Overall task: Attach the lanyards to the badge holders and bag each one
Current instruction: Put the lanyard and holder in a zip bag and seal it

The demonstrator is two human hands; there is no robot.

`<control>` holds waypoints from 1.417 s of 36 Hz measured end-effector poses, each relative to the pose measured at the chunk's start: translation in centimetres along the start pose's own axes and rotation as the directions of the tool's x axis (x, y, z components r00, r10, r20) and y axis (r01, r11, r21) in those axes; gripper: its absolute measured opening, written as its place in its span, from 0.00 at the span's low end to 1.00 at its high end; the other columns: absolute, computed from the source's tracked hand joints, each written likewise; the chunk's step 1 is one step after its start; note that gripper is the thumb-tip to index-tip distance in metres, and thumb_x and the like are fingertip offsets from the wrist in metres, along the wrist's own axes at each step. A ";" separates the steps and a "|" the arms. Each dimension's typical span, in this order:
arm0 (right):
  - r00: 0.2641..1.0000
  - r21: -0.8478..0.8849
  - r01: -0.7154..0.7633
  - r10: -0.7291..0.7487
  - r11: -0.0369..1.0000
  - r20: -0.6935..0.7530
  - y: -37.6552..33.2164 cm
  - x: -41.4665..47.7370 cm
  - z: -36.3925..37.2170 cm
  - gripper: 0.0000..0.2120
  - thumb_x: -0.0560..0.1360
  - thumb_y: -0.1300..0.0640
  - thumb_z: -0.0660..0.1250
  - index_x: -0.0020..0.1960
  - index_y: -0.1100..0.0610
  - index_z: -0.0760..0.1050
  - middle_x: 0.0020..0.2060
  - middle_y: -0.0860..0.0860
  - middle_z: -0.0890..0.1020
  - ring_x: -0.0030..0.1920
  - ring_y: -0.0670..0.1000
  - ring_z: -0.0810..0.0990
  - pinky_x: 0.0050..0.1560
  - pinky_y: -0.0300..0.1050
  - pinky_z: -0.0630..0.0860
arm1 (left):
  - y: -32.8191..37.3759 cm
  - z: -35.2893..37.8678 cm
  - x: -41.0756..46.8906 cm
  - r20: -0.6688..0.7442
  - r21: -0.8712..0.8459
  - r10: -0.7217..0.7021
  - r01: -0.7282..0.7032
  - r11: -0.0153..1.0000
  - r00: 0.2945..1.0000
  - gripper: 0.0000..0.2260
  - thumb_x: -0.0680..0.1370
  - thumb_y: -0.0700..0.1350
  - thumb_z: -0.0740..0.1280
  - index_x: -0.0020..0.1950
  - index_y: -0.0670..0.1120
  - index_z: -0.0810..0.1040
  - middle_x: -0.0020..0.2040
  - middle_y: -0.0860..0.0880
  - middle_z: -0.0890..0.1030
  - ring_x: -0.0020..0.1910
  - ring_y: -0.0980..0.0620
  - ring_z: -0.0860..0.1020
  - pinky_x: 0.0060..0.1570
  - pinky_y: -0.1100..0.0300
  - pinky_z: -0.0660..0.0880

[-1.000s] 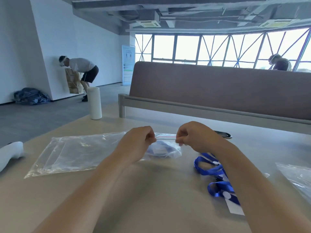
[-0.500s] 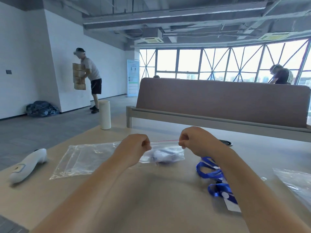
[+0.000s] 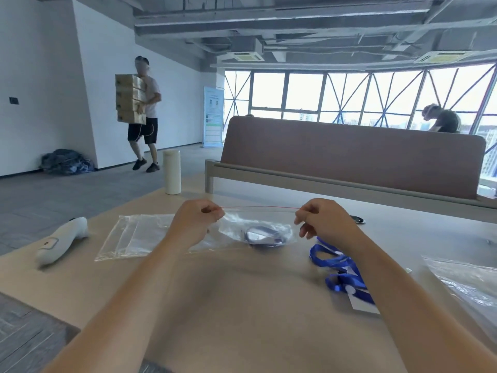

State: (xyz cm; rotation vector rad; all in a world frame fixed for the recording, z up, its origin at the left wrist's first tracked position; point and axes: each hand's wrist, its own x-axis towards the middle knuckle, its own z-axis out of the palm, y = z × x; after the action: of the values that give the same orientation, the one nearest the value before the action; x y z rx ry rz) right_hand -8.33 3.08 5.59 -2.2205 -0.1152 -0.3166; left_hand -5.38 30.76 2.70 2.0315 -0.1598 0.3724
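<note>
Sealing time, I reckon: over the table [image 3: 242, 305], left hand [image 3: 197, 224] and right hand [image 3: 322, 224] each pinch an end of the red strip [image 3: 261, 207] on the zip bag [image 3: 233, 228], bundled lanyard [image 3: 262, 235] inside (badge holder too, probably, it's blurry). Keep it taut, press along the whole seal. Some spare bags [image 3: 139, 238] lie left; a loose blue lanyard [image 3: 336, 265] beside the right forearm could snag.

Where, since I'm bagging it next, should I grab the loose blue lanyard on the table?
Probably pinch the blue lanyard at its far loop, from above: the strap lies in open coils there, while its white card end is partly hidden behind the right forearm.
</note>
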 end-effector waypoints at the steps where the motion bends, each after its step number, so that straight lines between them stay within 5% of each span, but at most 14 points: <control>1: 1.000 0.056 -0.008 0.008 0.998 -0.012 0.0 0.0 0.1 0.07 0.80 0.59 0.65 0.47 0.61 0.79 0.40 0.52 0.85 0.34 0.50 0.85 0.38 0.41 0.81 | -0.1 0.1 0.0 -0.002 -0.075 -0.022 0.022 0.997 1.000 0.03 0.79 0.43 0.69 0.47 0.47 0.83 0.44 0.49 0.84 0.38 0.51 0.80 0.38 0.62 0.77; 5: 0.998 0.245 -0.026 0.040 0.969 -0.053 0.0 0.4 0.5 0.07 0.80 0.58 0.65 0.49 0.63 0.78 0.41 0.54 0.86 0.38 0.56 0.86 0.47 0.51 0.83 | -0.1 1.2 0.3 0.002 -0.419 -0.121 0.110 0.901 0.993 0.05 0.81 0.38 0.66 0.49 0.39 0.80 0.48 0.42 0.85 0.48 0.46 0.83 0.46 0.55 0.82; 9: 0.993 0.378 -0.039 0.079 0.925 -0.091 -0.5 1.1 0.6 0.08 0.81 0.58 0.64 0.52 0.64 0.76 0.42 0.55 0.86 0.41 0.56 0.87 0.50 0.52 0.82 | 1.0 2.3 0.7 -0.047 -0.567 -0.123 0.075 0.820 0.991 0.06 0.82 0.37 0.63 0.53 0.35 0.78 0.46 0.41 0.85 0.48 0.46 0.84 0.48 0.55 0.83; 16: 0.989 0.403 0.007 0.054 0.915 -0.141 -2.0 2.5 -1.0 0.06 0.81 0.60 0.64 0.52 0.63 0.76 0.45 0.57 0.86 0.42 0.53 0.87 0.45 0.46 0.82 | 3.3 2.1 2.9 -0.138 -0.527 -0.044 -0.036 0.849 0.989 0.06 0.82 0.39 0.63 0.53 0.39 0.79 0.47 0.44 0.86 0.49 0.48 0.84 0.49 0.54 0.82; 19: 0.983 0.373 0.031 0.039 0.927 -0.179 -2.8 3.3 -1.9 0.05 0.80 0.60 0.64 0.50 0.61 0.77 0.42 0.55 0.86 0.43 0.54 0.87 0.52 0.55 0.81 | 4.8 1.7 4.1 -0.169 -0.511 -0.019 -0.071 0.857 0.985 0.05 0.82 0.38 0.63 0.52 0.39 0.78 0.46 0.44 0.84 0.48 0.49 0.83 0.48 0.56 0.83; 25: 0.950 0.384 0.113 0.013 0.916 -0.311 -5.2 4.4 -3.3 0.05 0.80 0.62 0.63 0.48 0.62 0.76 0.40 0.55 0.86 0.38 0.55 0.86 0.39 0.46 0.82 | 7.2 1.2 5.4 -0.231 -0.455 0.030 -0.135 0.880 0.973 0.06 0.82 0.39 0.64 0.52 0.37 0.78 0.45 0.44 0.84 0.43 0.51 0.83 0.35 0.65 0.79; 30: 0.934 0.348 0.142 -0.008 0.927 -0.358 -6.5 4.8 -4.3 0.06 0.81 0.59 0.63 0.49 0.61 0.75 0.40 0.53 0.86 0.35 0.54 0.86 0.36 0.46 0.82 | 8.3 0.7 6.6 -0.258 -0.379 0.104 -0.200 0.904 0.961 0.05 0.81 0.41 0.66 0.46 0.45 0.79 0.37 0.48 0.85 0.37 0.51 0.83 0.42 0.58 0.81; 33: 0.925 0.357 0.155 -0.008 0.921 -0.380 -7.0 4.9 -4.9 0.06 0.80 0.58 0.64 0.49 0.61 0.75 0.37 0.54 0.86 0.35 0.54 0.86 0.34 0.44 0.82 | 9.2 0.3 6.9 -0.280 -0.306 0.138 -0.225 0.925 0.950 0.04 0.81 0.43 0.67 0.47 0.46 0.80 0.37 0.50 0.85 0.36 0.53 0.83 0.39 0.65 0.80; 47: 0.904 0.402 0.192 -0.002 0.895 -0.428 -9.3 1.5 -8.9 0.05 0.80 0.58 0.65 0.49 0.60 0.75 0.37 0.55 0.86 0.34 0.56 0.85 0.32 0.43 0.79 | 13.9 0.1 4.8 -0.192 -0.546 0.087 -0.180 0.818 0.978 0.04 0.80 0.39 0.67 0.47 0.40 0.81 0.36 0.48 0.85 0.36 0.51 0.82 0.46 0.50 0.83; 51: 0.884 0.401 0.223 -0.011 0.889 -0.468 -9.5 -0.7 -11.1 0.04 0.79 0.59 0.66 0.48 0.59 0.74 0.35 0.55 0.85 0.32 0.55 0.84 0.36 0.48 0.78 | 16.3 1.0 2.6 -0.198 -0.571 0.107 -0.204 0.795 0.974 0.05 0.81 0.38 0.66 0.47 0.42 0.81 0.39 0.45 0.84 0.37 0.49 0.82 0.42 0.54 0.83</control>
State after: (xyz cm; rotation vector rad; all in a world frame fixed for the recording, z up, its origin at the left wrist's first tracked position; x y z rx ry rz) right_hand -12.90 0.34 19.18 -1.6356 -0.0620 -0.7923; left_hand -7.13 22.33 16.79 1.3657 -0.3077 0.5129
